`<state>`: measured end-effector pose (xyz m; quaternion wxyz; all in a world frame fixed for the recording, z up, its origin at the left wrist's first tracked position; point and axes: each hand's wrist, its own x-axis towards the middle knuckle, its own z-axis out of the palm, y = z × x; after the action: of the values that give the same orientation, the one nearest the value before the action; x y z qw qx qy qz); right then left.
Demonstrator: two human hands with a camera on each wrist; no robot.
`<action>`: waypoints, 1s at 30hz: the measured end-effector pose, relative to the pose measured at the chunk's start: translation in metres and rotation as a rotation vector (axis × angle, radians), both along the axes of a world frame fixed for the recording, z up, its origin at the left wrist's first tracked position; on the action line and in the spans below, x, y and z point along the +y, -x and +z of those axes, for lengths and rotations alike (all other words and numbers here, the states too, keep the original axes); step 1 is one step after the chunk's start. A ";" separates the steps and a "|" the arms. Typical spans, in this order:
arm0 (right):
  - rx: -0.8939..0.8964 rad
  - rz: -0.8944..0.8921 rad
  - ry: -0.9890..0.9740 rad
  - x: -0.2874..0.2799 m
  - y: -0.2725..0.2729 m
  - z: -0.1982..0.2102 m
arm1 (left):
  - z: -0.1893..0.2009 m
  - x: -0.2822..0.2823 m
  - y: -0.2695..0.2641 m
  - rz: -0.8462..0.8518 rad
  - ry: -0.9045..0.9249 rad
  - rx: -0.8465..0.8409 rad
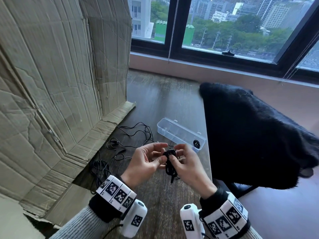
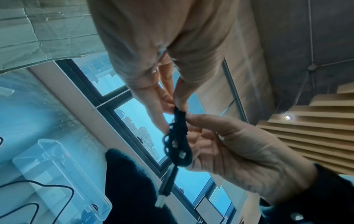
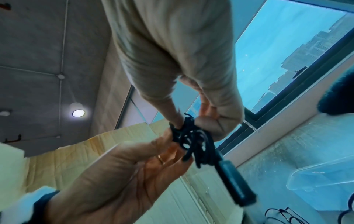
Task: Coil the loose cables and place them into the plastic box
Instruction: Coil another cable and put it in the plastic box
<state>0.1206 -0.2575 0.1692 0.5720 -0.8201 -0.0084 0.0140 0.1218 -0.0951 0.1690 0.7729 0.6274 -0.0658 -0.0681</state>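
A: Coiling step; both hands (image 1: 170, 158) pinching cable bundle (image 1: 170, 163) above worktop (image 1: 165, 100).
B: Next: carry toward plastic box (image 1: 179, 133), one o'clock; loose cables (image 1: 131, 135) waiting at ten.

Clear glossy plastic box (image 1: 179, 131), matt wood-grain table (image 1: 164, 94), creased cardboard (image 1: 51, 83), seemingly furry black cloth (image 1: 250, 131)

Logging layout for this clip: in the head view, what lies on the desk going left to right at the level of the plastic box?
cardboard sheet → loose cables → plastic box, a small coil in its near end → black furry cover.
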 end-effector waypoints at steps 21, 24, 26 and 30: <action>0.418 -0.346 -0.122 -0.099 -0.129 -0.076 | -0.186 0.107 0.034 -0.063 -1.083 0.020; 0.377 -0.487 -0.028 -0.113 -0.174 -0.089 | -0.209 0.114 0.040 -0.047 -1.141 0.056; 0.375 -0.557 0.084 -0.124 -0.202 -0.110 | -0.220 0.115 0.043 -0.058 -1.167 0.100; 0.368 -0.616 0.212 -0.114 -0.219 -0.116 | -0.230 0.116 0.045 -0.027 -1.165 0.152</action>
<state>0.3397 -0.3716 0.0527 0.4531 -0.8227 0.3431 -0.0110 0.0772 0.0207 -0.0605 0.3024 0.9412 0.0302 -0.1475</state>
